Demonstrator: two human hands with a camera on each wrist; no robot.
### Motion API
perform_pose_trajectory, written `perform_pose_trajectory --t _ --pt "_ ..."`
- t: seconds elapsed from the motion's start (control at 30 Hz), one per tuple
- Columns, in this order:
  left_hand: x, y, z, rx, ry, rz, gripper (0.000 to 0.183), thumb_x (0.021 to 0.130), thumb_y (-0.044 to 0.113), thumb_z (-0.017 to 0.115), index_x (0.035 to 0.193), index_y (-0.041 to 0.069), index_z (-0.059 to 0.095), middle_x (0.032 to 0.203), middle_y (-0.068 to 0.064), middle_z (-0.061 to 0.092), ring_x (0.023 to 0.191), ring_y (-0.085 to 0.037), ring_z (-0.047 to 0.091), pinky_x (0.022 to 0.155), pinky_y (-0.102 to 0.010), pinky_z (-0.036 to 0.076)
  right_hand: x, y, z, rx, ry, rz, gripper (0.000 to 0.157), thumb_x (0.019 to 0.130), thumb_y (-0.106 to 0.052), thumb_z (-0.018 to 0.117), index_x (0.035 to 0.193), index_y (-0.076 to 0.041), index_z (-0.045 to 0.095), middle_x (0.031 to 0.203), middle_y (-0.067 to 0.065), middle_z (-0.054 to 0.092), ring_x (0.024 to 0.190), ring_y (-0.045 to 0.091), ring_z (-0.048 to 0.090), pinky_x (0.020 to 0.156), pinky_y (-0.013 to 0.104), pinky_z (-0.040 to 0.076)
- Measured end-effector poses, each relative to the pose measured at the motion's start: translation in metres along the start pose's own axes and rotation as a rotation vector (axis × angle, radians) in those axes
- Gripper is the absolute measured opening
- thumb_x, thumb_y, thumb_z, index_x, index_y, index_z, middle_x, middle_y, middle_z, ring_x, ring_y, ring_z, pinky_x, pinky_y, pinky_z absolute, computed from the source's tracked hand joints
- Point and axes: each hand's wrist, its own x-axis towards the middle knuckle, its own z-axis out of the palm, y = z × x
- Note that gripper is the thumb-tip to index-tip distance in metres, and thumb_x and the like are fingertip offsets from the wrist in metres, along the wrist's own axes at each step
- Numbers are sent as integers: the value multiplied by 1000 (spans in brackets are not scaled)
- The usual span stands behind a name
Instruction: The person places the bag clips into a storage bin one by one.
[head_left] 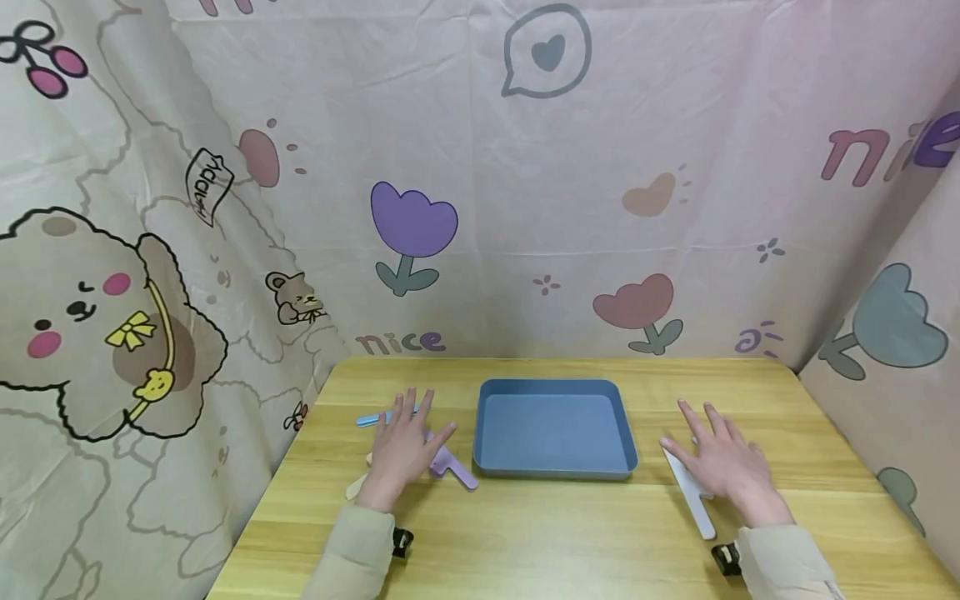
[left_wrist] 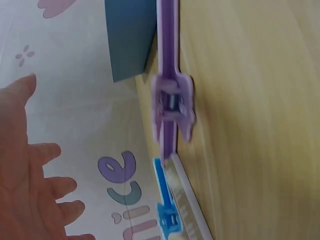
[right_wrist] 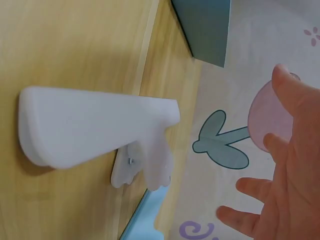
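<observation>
My left hand [head_left: 402, 446] is held with its fingers spread over the left part of the table. Nothing is in its grasp. Around and below it lie a purple bag clip [head_left: 459, 473], a blue bag clip [head_left: 369, 421] and a cream piece [head_left: 356, 487], partly hidden by the hand. The purple clip's spring [left_wrist: 172, 102] shows in the left wrist view. On the right, my right hand [head_left: 726, 467] hovers with spread fingers above a white bag clip [head_left: 693, 502]. Behind that clip, the right wrist view shows a light blue piece [right_wrist: 146, 220], partly cut off.
A shallow blue-grey tray [head_left: 555, 425] stands between the hands on the wooden table [head_left: 540, 542]. Patterned curtain cloth [head_left: 510, 183] hangs behind the table and along both sides. Black wrist cameras [head_left: 402, 543] sit at both cuffs.
</observation>
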Motion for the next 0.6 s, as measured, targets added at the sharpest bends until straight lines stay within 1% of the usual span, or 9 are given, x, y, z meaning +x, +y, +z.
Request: perform_pose_trajectory --t 0.1,0.2,0.37,0.47,0.6 --pt "3 6 1 -26 15 16 78 95 61 48 155 15 29 158 -20 21 143 -43 17 111 -65 12 -2 0 -1 10 -6 -1 83 96 -68 32 159 -19 8 153 36 11 125 67 25 86 81 28" --pt "7 10 3 -76 9 13 75 97 57 49 156 16 28 157 -20 23 142 -44 22 111 -63 17 -4 0 0 31 -15 2 82 97 -67 31 159 -20 5 152 36 10 121 69 29 78 79 35" --pt "12 16 8 -208 -14 -4 72 98 51 51 156 17 26 157 -19 25 137 -46 31 105 -66 27 -7 -1 1 64 -11 10 81 98 -65 30 159 -20 3 151 37 12 118 69 33 72 77 39" --pt "15 19 10 -292 -21 -18 72 98 48 54 156 17 26 156 -18 28 137 -44 32 104 -66 28 -8 -3 1 77 -9 22 81 98 -66 28 159 -20 2 151 36 15 117 68 36 72 77 40" --pt "17 22 13 -394 -38 -47 71 97 44 58 156 16 28 154 -19 32 138 -41 32 107 -61 27 -11 -4 0 95 -30 44 81 98 -66 25 159 -18 1 148 39 19 115 66 40 69 74 42"
